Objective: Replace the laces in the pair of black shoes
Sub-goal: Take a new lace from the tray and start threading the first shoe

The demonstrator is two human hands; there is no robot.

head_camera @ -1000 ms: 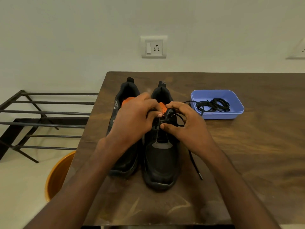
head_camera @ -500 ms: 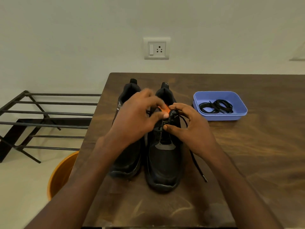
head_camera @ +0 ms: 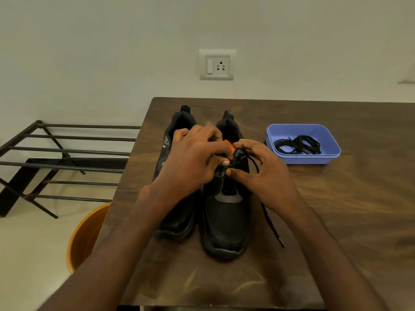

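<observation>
Two black shoes stand side by side on the brown table [head_camera: 336,209], toes toward me. My left hand [head_camera: 195,158] lies over the left shoe [head_camera: 177,218] and reaches across to the right shoe [head_camera: 226,227], its fingertips pinching at the eyelets near the orange tongue lining [head_camera: 231,145]. My right hand [head_camera: 260,173] pinches the black lace [head_camera: 270,223] at the same spot. The lace's free end trails down the shoe's right side onto the table. The eyelets themselves are hidden by my fingers.
A blue tray [head_camera: 323,159] with a coiled black lace [head_camera: 298,144] sits to the right of the shoes. Off the table's left edge stand a black metal rack [head_camera: 67,151] and an orange bucket [head_camera: 83,239]. A wall socket [head_camera: 216,65] is behind.
Both hands stay at the right shoe's upper eyelets with small finger movements; the loose lace end has shifted slightly on the table. The camera view has drifted a little.
</observation>
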